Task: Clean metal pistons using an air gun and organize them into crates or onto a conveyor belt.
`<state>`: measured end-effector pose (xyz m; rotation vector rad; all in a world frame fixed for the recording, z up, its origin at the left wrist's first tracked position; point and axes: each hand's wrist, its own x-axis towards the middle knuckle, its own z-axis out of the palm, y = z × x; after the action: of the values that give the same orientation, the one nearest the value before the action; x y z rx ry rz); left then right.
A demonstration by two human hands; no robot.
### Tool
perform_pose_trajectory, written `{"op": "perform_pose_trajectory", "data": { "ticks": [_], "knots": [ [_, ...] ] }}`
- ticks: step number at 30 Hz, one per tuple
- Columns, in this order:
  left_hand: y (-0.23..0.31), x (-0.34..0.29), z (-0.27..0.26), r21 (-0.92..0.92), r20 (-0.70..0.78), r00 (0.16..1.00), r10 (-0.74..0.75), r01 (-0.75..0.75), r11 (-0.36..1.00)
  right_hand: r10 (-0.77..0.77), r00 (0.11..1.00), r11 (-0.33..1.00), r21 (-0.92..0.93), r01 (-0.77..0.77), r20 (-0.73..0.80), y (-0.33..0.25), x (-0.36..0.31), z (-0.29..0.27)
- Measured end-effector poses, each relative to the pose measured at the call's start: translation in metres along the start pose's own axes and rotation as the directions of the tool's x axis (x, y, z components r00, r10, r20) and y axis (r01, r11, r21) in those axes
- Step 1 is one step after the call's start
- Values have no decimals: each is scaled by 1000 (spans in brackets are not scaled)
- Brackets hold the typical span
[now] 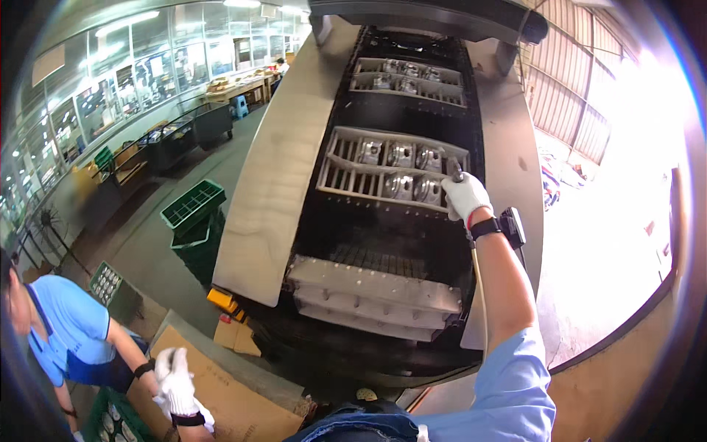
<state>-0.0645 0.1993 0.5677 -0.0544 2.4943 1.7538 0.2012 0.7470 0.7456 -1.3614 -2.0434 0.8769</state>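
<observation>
My right hand (467,197), in a white glove, is closed around a small grey nozzle-like tool (456,174) with a pale hose (482,295) running down along my forearm. It is at the right end of a metal rack (346,184) on the dark conveyor. Several shiny round metal parts (400,186) sit in the rack's slots; the leftmost slots hold none. At the lower left, my left hand (175,379), also gloved in white, is raised over brown cardboard (236,394) with its fingers stretched up. A co-worker's bare forearm (127,346) meets it there, their hand mostly hidden.
A second rack (449,92) with similar parts lies farther along the conveyor, below a dark crossbeam (427,18). Pale metal side panels (276,169) flank the belt. Green crates (193,206) stand on the left floor. The co-worker (70,317) stands close by, beside a green crate of parts (114,420).
</observation>
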Motion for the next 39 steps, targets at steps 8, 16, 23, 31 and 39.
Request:
{"op": "perform_pose_trajectory", "data": {
  "ticks": [8,16,23,31,39],
  "knots": [
    [134,-5,165,97,328,469,820,-880,464,-33,998,995,-91,28,-54,41,24,-64],
    [247,-31,366,178,670,265,694,-964,197,177,973,969,149,-199,145,68,-22,-71],
    [283,-52,495,352,708,601,372,-756,551,143,963,957,215,-194,229,91,-9,-70],
    [251,-24,528,67,652,608,453,-641,764,76,986,967,230,-108,146,93,-5,-71],
    [198,8,461,-611,547,601,583,-191,769,236,898,795,459,-398,371,70,-48,-42]
  ]
}}
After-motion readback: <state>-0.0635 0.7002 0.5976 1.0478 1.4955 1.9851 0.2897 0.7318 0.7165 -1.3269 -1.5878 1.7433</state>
